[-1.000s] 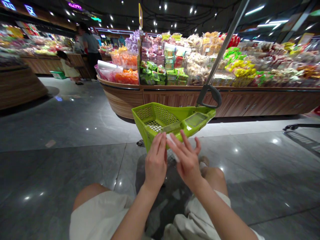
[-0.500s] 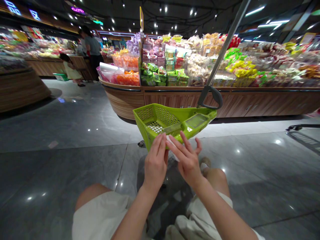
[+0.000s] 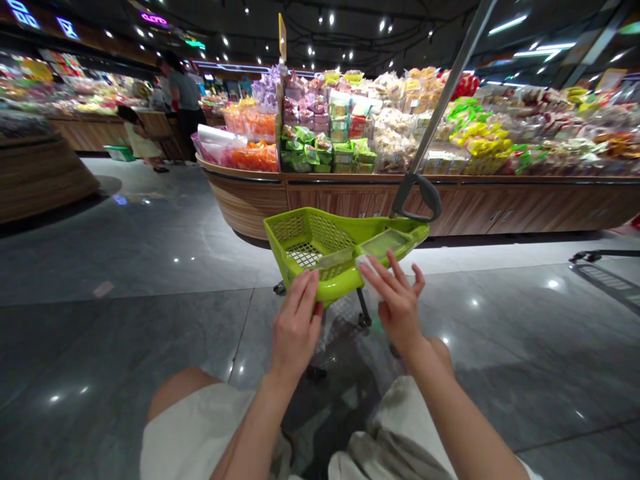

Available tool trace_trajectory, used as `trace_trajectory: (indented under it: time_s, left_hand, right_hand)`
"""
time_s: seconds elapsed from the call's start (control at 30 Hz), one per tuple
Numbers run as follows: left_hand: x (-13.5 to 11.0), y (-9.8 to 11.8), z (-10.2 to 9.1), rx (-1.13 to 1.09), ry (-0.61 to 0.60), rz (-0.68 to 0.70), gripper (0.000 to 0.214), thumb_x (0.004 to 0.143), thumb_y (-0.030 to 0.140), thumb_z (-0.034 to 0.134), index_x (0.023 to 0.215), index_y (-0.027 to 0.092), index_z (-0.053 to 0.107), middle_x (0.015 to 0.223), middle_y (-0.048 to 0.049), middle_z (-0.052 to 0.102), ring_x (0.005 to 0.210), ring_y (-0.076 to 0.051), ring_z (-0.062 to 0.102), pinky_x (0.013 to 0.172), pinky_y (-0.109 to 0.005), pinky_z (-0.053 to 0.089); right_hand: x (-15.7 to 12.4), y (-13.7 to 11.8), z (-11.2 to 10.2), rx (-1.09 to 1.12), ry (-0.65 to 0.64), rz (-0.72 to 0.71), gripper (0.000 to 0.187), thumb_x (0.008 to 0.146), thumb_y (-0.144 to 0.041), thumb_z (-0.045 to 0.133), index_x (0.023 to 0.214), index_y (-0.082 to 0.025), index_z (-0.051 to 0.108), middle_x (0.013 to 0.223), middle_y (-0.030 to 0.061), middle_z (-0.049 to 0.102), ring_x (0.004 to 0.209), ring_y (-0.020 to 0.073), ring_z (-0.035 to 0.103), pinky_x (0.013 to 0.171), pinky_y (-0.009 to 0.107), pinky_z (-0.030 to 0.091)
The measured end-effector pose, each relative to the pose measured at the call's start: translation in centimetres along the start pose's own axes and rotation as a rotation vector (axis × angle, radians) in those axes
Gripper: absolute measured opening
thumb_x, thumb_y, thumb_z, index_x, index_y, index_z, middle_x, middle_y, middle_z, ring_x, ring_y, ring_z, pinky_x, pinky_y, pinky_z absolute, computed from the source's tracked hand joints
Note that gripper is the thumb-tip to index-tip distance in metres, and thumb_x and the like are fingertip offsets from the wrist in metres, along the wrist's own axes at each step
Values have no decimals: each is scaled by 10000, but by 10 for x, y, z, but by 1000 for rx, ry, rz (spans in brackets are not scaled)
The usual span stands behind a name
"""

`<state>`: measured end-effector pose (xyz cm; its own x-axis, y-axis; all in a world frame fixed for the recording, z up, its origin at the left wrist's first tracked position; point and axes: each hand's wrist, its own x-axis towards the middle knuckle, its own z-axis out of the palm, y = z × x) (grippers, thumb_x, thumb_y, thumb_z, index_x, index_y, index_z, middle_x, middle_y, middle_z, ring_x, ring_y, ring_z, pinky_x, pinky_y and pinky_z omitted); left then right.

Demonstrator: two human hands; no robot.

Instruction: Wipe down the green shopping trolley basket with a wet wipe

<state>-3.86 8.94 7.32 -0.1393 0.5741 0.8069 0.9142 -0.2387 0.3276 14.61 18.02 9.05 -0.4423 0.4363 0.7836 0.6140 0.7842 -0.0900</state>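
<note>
A bright green shopping cart (image 3: 340,291) with a perforated basket stands in front of my knees. My left hand (image 3: 295,323) is closed on its near rim, fingers over the top and thumb below. Farther right along the same rim, my right hand (image 3: 400,308) presses a white wipe (image 3: 364,262), perhaps a tissue, against the green plastic. Its index and middle fingers lie over the wipe, while the other fingers are raised and spread. A grey loop handle (image 3: 434,199) rises at the cart's right end.
Behind the cart runs a wood-panelled display counter (image 3: 360,199) piled with packaged snacks. Part of another cart (image 3: 607,270) shows at the right edge. At the far left, people stand near another counter (image 3: 75,130). The grey tiled floor (image 3: 165,307) is glossy.
My right hand has slid right along the rim with the wipe, away from my left hand. My left hand has shifted slightly left, and more of the near rim shows between them.
</note>
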Motion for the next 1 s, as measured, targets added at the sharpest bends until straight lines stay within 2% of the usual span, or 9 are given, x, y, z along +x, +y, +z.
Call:
trace_trajectory:
  time_s: [0.13, 0.27, 0.37, 0.43, 0.53, 0.67, 0.8, 0.9, 1.0]
  left_hand:
    - [-4, -10, -17, 20, 22, -23, 594, 911, 173, 614, 1471, 240, 427, 1388, -106, 596, 1317, -207, 554, 1129, -388, 442]
    - [0, 0, -34, 206, 85, -86, 744, 856, 379, 717, 1495, 202, 378, 1282, -123, 681, 1193, -256, 644, 1201, -517, 267]
    - [9, 24, -40, 339, 61, -112, 751, 895, 407, 655, 1521, 156, 326, 1428, -173, 577, 1355, -299, 517, 1217, -537, 174]
    - [15, 43, -37, 360, -84, -10, 693, 930, 378, 595, 1521, 133, 327, 1536, -167, 457, 1467, -292, 365, 1227, -493, 175]
    - [19, 61, -24, 369, -258, 29, 732, 943, 405, 546, 1537, 72, 279, 1577, -175, 383, 1486, -292, 325, 1231, -472, 200]
    - [13, 63, -8, 463, -265, -29, 709, 953, 306, 506, 1553, 47, 230, 1584, -178, 371, 1448, -304, 391, 1223, -466, 236]
    - [6, 56, -7, 486, -240, 6, 750, 925, 228, 491, 1566, 29, 155, 1556, -194, 415, 1446, -304, 392, 1213, -459, 262]
    - [6, 54, -13, 490, -260, 6, 739, 933, 249, 500, 1562, 30, 180, 1573, -179, 394, 1458, -294, 374, 1215, -446, 260]
    - [7, 55, -14, 486, -280, -2, 737, 952, 324, 507, 1555, 29, 205, 1599, -166, 347, 1475, -291, 342, 1221, -449, 250]
  right_hand:
    - [7, 66, 1, -65, 47, 256, 790, 713, -7, 399, 1426, -332, 498, 1470, 15, 558, 1487, 222, 333, 1180, 515, 140]
    - [5, 85, 0, -22, -7, 251, 798, 706, -11, 397, 1438, -316, 477, 1503, 30, 522, 1481, 206, 346, 1170, 486, 211]
    - [1, 82, 1, 38, 23, 201, 749, 730, -21, 390, 1421, -290, 498, 1501, 46, 523, 1443, 181, 412, 1153, 424, 277]
    - [1, 78, 3, 67, 46, 197, 714, 748, -33, 393, 1401, -293, 518, 1487, 47, 540, 1424, 179, 440, 1152, 419, 285]
    - [4, 63, 3, 96, 78, 224, 675, 785, -56, 396, 1403, -303, 509, 1455, 50, 572, 1401, 193, 471, 1174, 461, 235]
    - [13, 4, 1, 91, 66, 257, 679, 816, -64, 374, 1455, -282, 441, 1471, 64, 553, 1399, 205, 472, 1210, 499, 95]
    - [20, -46, -5, 174, -55, -13, 656, 812, -61, 374, 1435, -249, 464, 1453, 50, 573, 1371, 174, 501, 1235, 433, 7]
    - [23, -22, -7, 153, -89, -52, 679, 793, -48, 375, 1433, -260, 458, 1441, 33, 586, 1382, 172, 489, 1233, 464, -34]
    - [25, 18, -6, 30, -37, 173, 703, 747, -31, 378, 1397, -273, 493, 1415, 35, 608, 1397, 206, 474, 1212, 543, 18]
